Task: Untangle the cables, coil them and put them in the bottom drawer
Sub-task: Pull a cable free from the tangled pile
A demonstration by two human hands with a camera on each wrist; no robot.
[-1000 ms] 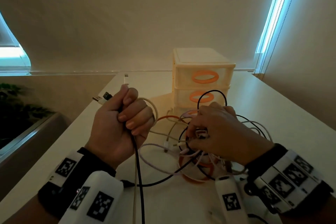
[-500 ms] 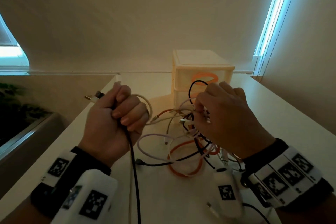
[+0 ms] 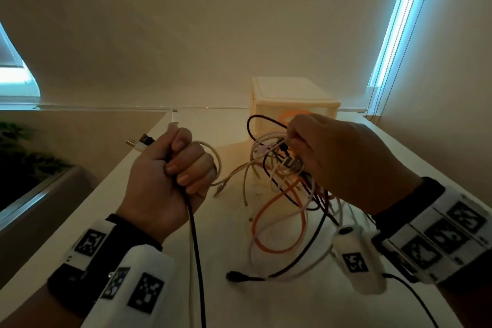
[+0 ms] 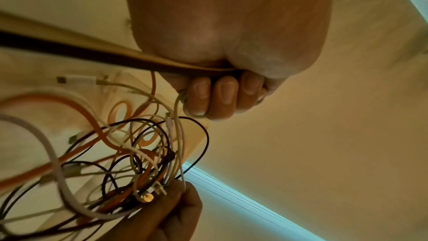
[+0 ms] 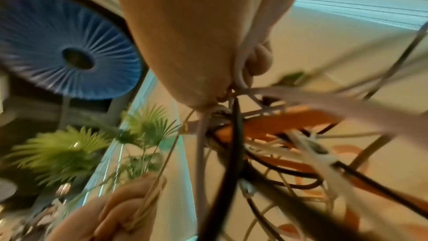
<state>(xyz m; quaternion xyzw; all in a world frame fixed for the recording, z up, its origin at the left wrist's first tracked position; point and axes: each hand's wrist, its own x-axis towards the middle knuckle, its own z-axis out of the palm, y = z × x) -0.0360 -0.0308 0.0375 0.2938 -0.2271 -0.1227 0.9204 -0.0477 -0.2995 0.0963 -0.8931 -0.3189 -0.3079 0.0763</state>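
Gripping a black cable (image 3: 195,234) and a beige cable (image 3: 213,152) in the closed left hand (image 3: 165,181), plugs pointing up-left, lengths hanging down. Pinched the cable tangle (image 3: 282,194) under curled right hand (image 3: 346,162) fingertips, raised before the drawer unit (image 3: 292,96), loops dangling to the table (image 3: 239,309).

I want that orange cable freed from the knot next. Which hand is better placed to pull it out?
Right. The right hand already grips the tangle where the orange cable hangs; the left hand is full.
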